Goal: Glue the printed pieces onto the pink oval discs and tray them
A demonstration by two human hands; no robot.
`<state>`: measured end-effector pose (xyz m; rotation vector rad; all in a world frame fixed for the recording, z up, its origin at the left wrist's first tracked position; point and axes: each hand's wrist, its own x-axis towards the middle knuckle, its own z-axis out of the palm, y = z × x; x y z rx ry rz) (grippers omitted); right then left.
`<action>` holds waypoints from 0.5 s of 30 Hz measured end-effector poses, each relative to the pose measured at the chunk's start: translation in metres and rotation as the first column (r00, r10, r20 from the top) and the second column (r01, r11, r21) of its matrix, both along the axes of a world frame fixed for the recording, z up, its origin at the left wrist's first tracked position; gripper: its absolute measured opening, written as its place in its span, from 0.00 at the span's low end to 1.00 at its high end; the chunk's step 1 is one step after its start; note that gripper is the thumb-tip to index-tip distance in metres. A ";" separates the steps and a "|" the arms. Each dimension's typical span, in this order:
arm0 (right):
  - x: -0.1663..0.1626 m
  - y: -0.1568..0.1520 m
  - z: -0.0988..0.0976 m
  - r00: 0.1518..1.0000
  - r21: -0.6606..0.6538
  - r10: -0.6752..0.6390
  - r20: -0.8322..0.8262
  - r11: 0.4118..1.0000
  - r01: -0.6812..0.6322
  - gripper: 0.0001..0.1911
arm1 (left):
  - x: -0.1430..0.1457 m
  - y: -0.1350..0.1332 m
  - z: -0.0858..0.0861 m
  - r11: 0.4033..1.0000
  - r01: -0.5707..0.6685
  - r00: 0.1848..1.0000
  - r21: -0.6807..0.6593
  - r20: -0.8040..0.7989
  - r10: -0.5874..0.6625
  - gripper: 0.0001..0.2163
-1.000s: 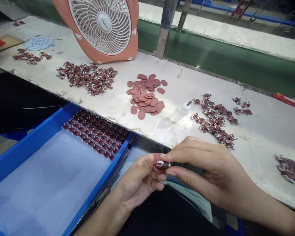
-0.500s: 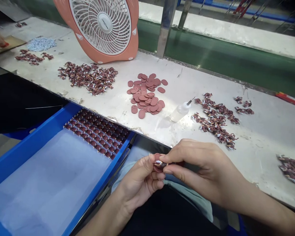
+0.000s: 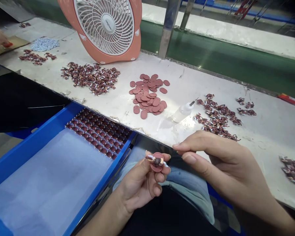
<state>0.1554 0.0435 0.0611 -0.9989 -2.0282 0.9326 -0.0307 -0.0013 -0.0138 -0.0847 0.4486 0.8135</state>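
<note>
My left hand (image 3: 140, 183) pinched the red disc (image 3: 158, 162) by its edge at bottom center, a small brown charm sitting on it. My right hand (image 3: 211, 160) hung just right of it, fingers narrowed, empty, not touching. This one looked joined, I'd judge, but the blue tray (image 3: 39, 141) at lower left held finished pieces (image 3: 99, 132) only along its far end, and the loose discs (image 3: 148, 95) and charm piles (image 3: 217, 119) lay unused mid-frame.

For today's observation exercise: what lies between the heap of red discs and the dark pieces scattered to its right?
A clear squeeze bottle lying on its side; the head view shows it.
</note>
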 end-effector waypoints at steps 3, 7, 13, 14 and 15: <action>-0.006 -0.003 -0.001 0.998 0.020 0.061 0.008 0.998 -0.061 0.07 | 0.002 -0.001 -0.005 0.998 -0.031 0.999 0.047 -0.008 0.032 0.13; -0.012 -0.006 -0.008 0.996 0.029 0.082 0.027 0.996 -0.083 0.11 | 0.004 -0.002 -0.010 0.992 -0.067 0.995 0.109 -0.061 0.074 0.14; -0.017 -0.006 -0.017 0.998 0.054 0.059 0.021 0.997 -0.061 0.08 | 0.002 0.002 -0.010 0.981 -0.025 0.987 0.190 -0.149 0.054 0.16; -0.018 -0.006 -0.019 0.999 0.083 0.041 0.022 0.996 -0.043 0.08 | 0.003 0.003 -0.010 0.982 -0.018 0.981 0.187 -0.188 0.053 0.17; -0.019 -0.006 -0.021 1.000 0.128 0.011 0.028 0.992 -0.015 0.08 | 0.003 0.003 -0.009 0.984 -0.030 0.966 0.178 -0.246 0.074 0.18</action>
